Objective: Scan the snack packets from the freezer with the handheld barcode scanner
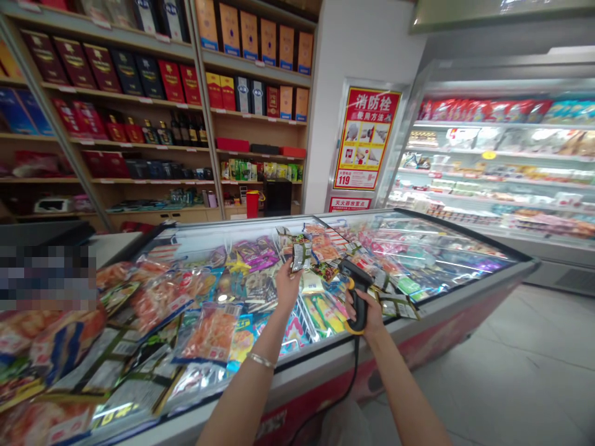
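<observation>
My right hand (370, 314) is wrapped round the grip of a black and yellow barcode scanner (357, 291), and a dark cable hangs from its base. Ahead of it, my left hand (287, 284) grips the edge of a small food packet (302, 255) with a dark green and white printed back. Both hands are over a chest freezer (297, 365) filled with frozen goods. Under and between them lie yellow-green ice-pop packs (325, 313) and a white packet (312, 282). A bag of orange-pink frozen food (211, 331) rests to the left of my left forearm.
Many more food bags (111, 353) are heaped on the freezer's left side. Glass lids (446, 248) cover its right part. Shelves with boxed bottles (251, 37) stand behind, beside a red fire-hydrant poster (367, 139). A lit refrigerated display (493, 155) is at the right.
</observation>
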### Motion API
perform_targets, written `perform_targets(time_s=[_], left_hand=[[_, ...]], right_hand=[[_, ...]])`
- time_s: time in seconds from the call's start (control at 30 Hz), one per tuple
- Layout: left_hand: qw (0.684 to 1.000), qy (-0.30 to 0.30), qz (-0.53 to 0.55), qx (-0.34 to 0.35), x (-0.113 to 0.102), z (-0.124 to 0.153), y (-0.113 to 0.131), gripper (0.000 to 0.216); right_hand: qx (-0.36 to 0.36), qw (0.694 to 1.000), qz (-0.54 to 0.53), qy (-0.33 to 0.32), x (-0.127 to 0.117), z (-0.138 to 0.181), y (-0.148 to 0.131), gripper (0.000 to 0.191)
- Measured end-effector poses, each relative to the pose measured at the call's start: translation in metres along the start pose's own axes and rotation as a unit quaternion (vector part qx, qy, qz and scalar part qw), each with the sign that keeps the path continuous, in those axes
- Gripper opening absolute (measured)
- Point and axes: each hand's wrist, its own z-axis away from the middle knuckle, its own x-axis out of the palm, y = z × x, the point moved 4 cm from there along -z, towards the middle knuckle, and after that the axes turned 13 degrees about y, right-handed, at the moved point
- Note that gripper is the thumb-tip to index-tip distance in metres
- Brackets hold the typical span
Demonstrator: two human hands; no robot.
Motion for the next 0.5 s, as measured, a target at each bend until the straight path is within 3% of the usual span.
perform_targets(time_s=[0.1, 0.2, 0.3, 0.5], left_hand=[[1.000, 0.015, 0.023, 0.001, -0.005, 0.002, 0.009, 0.045], [0.997, 0.042, 0.064, -0.019, -0.030, -0.002, 0.028, 0.047], [0.992, 0.092, 0.080, -0.024, -0.081, -0.013, 0.052, 0.047], [0.977, 0.206, 0.035, 0.031, -0.212, -0.033, 0.101, 0.044]], right_hand=[[-0.012, 1.000, 0.011, -0.012, 0.007, 0.005, -0.003, 0.023], [-0.025, 0.999, 0.009, -0.023, 0.020, 0.011, -0.003, 0.022], [-0.019, 0.998, -0.002, -0.054, 0.045, 0.015, 0.007, 0.020], [0.041, 0.991, -0.018, -0.129, 0.126, 0.016, 0.051, 0.019]])
